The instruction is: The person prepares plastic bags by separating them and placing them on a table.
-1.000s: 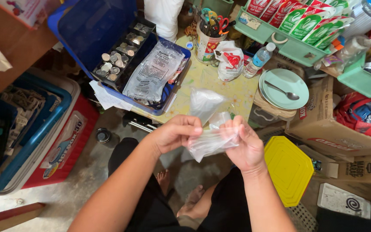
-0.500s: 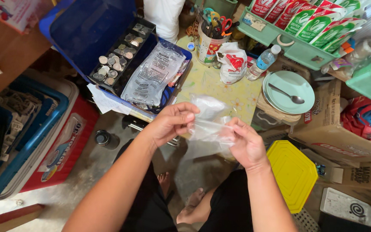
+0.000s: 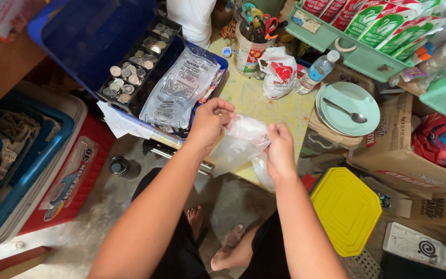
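Clear plastic bags, thin and crumpled, are held between both hands above the near edge of the worktop; exact count cannot be told, at least two layers show. Left hand: fingers curled and pinched on the upper left edge of the plastic. Right hand: fingers closed on the right side of the plastic, a loose fold hanging below it. Both forearms reach in from the bottom of the view; two bare feet show on the concrete floor below.

Counts on and around the worktop:
- One blue cash box, lid open, holding one black coin tray with many silver coins, too many to count.
- One clear printed packet lying across the box, just beside the tray.
- One pale green plate with one spoon on it, right of the hands.
- One small water bottle, upright, between the plate and one white bag with red print.
- One cup of scissors and pens, behind the white bag.
- One yellow lid, low right, near the right forearm.
- One red and white cooler, left on the floor.
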